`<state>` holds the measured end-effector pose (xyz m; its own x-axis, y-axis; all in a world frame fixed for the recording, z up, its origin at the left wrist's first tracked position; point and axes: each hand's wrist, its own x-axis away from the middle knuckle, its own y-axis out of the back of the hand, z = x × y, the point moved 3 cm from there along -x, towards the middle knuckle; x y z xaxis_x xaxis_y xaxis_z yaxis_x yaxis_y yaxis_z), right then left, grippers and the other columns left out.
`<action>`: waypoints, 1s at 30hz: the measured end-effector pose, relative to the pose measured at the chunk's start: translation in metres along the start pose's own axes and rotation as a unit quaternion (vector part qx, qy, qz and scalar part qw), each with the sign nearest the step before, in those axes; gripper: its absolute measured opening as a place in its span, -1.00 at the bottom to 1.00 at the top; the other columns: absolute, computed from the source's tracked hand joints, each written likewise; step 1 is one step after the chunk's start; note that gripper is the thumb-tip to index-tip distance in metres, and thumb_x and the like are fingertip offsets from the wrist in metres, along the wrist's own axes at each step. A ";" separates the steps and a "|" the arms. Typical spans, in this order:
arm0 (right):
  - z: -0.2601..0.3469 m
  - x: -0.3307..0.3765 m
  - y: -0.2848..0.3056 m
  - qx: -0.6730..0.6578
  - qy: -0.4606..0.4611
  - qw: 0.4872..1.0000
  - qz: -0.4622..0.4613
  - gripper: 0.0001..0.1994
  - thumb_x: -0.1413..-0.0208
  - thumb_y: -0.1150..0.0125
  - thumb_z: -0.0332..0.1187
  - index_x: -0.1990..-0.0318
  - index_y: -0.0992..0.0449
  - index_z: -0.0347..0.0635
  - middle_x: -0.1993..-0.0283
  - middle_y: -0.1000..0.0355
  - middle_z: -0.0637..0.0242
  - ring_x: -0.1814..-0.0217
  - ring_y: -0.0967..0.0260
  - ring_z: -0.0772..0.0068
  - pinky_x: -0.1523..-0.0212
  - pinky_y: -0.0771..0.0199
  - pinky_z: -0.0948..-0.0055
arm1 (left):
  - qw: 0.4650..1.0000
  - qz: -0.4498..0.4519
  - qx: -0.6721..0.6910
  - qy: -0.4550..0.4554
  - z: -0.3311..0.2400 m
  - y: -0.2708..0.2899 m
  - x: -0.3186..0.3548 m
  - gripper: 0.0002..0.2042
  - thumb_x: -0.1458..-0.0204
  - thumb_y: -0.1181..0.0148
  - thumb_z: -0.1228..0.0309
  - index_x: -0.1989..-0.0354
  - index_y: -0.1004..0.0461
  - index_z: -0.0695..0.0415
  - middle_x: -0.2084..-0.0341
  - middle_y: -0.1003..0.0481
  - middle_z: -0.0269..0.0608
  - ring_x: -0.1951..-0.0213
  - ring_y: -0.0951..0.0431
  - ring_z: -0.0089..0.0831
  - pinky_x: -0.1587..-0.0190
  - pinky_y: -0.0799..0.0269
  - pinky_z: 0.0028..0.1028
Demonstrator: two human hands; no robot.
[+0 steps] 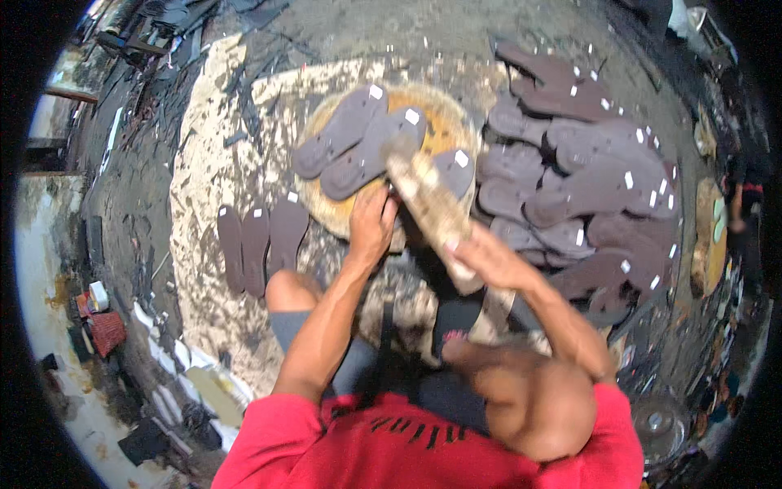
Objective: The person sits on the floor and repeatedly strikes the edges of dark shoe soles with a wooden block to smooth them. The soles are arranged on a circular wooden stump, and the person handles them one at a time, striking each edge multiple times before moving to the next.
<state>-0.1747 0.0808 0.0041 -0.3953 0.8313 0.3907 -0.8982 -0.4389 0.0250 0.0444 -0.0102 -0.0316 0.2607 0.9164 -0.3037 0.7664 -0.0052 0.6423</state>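
My right hand (493, 259) grips a worn wooden club (436, 213), thick and pale, slanting up and left over a round wooden block (326, 210). Its far end is blurred by motion. Near the block's front edge, my left hand (373, 224) is closed, its fingertips beside the club; whatever they pinch is hidden. On the block lie dark brown-grey sandal soles with small white tags: one sole (344, 130) at the left, another sole (371, 155) beside it, nearest my left fingers, and a third sole (456, 169) partly behind the club.
A large heap of tagged soles (599, 175) spreads right of the block. Three darker soles (257, 248) lie in a row at the left, on a pale scuffed sheet (204, 171). Dark scraps (147, 171) litter the floor. Another round block (707, 236) stands far right.
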 end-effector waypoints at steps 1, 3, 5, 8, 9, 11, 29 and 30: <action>-0.006 0.002 0.003 -0.050 -0.001 0.999 -0.016 -0.32 -0.41 -0.05 -0.02 -0.46 -0.17 -0.40 -0.37 -0.35 -0.03 -0.44 -0.23 0.19 -0.43 -0.17 0.26 | 0.999 0.003 -0.021 0.025 -0.002 -0.001 -0.005 -0.74 -0.17 -0.24 0.53 -0.02 -0.53 0.29 0.19 -0.58 0.11 0.12 -0.52 0.16 0.02 -0.45 -0.10; -0.016 0.008 0.004 -0.081 -0.074 0.994 -0.026 -0.29 -0.41 -0.04 -0.02 -0.51 -0.11 -0.38 -0.46 -0.25 0.02 -0.49 -0.15 0.22 -0.48 -0.10 0.27 | 0.999 -0.020 0.020 0.028 -0.013 0.008 -0.016 -0.78 -0.24 -0.27 0.42 0.04 -0.53 0.30 0.24 -0.59 0.06 0.21 -0.59 -0.01 0.11 -0.47 -0.13; -0.008 0.011 0.006 0.020 0.026 0.997 -0.070 -0.28 -0.42 0.02 0.05 -0.49 -0.15 -0.36 -0.44 -0.28 0.00 -0.48 -0.17 0.24 -0.48 -0.10 0.27 | 0.896 -0.093 0.335 0.276 -0.016 0.017 -0.025 -0.71 -0.34 -0.23 0.26 0.09 -0.52 0.30 0.31 -0.61 -0.03 0.20 -0.63 -0.23 0.10 -0.51 -0.20; -0.016 0.010 0.000 -0.030 -0.237 0.971 -0.002 -0.29 -0.41 0.01 0.11 -0.44 -0.24 -0.35 -0.39 -0.36 0.04 -0.42 -0.26 0.24 -0.45 -0.16 0.26 | 0.976 -0.133 0.058 0.160 -0.038 0.064 -0.048 -0.74 -0.36 -0.18 0.27 0.14 -0.51 0.28 0.31 -0.58 -0.08 0.32 -0.59 -0.30 0.23 -0.52 -0.21; -0.011 0.006 0.001 -0.029 -0.179 0.982 -0.059 -0.29 -0.39 -0.05 0.11 -0.39 -0.28 -0.37 -0.29 -0.43 0.03 -0.31 -0.34 0.25 -0.35 -0.28 0.25 | 0.985 -0.069 0.051 0.150 -0.043 0.065 -0.056 -0.72 -0.37 -0.16 0.24 0.14 -0.52 0.28 0.31 -0.58 -0.03 0.31 -0.60 -0.23 0.23 -0.51 -0.19; 0.001 -0.002 0.002 -0.046 -0.004 0.993 -0.113 -0.30 -0.33 -0.18 0.07 -0.33 -0.30 -0.40 -0.21 -0.49 -0.01 -0.24 -0.42 0.25 -0.25 -0.41 0.24 | 0.994 0.030 0.013 0.107 -0.058 0.062 -0.046 -0.72 -0.35 -0.16 0.23 0.17 -0.54 0.24 0.28 -0.59 0.06 0.29 -0.62 -0.07 0.18 -0.51 -0.16; -0.038 -0.030 0.031 -0.122 0.068 0.952 -0.274 -0.43 -0.33 -0.23 -0.22 -0.33 -0.20 -0.35 -0.05 -0.49 0.20 0.08 -0.51 0.48 -0.02 -0.54 0.35 | 0.960 0.184 -0.207 -0.034 0.028 0.060 -0.069 -0.29 0.13 -0.46 0.29 -0.32 -0.40 -0.09 -0.13 -0.43 0.08 -0.20 -0.35 0.10 -0.28 -0.22 0.02; -0.039 -0.033 0.029 -0.148 0.087 0.951 -0.259 -0.42 -0.33 -0.24 -0.20 -0.33 -0.20 -0.34 -0.02 -0.49 0.22 0.08 -0.51 0.48 -0.02 -0.54 0.34 | 0.964 0.187 -0.183 -0.051 0.035 0.065 -0.070 -0.27 0.14 -0.47 0.29 -0.32 -0.39 -0.11 -0.09 -0.43 0.05 -0.19 -0.35 0.09 -0.28 -0.20 0.03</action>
<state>-0.1947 0.0539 -0.0439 0.1115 0.9650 0.2375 -0.9855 0.1381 -0.0984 0.0966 -0.0885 0.0063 0.5495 0.8334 -0.0586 0.3537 -0.1685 0.9200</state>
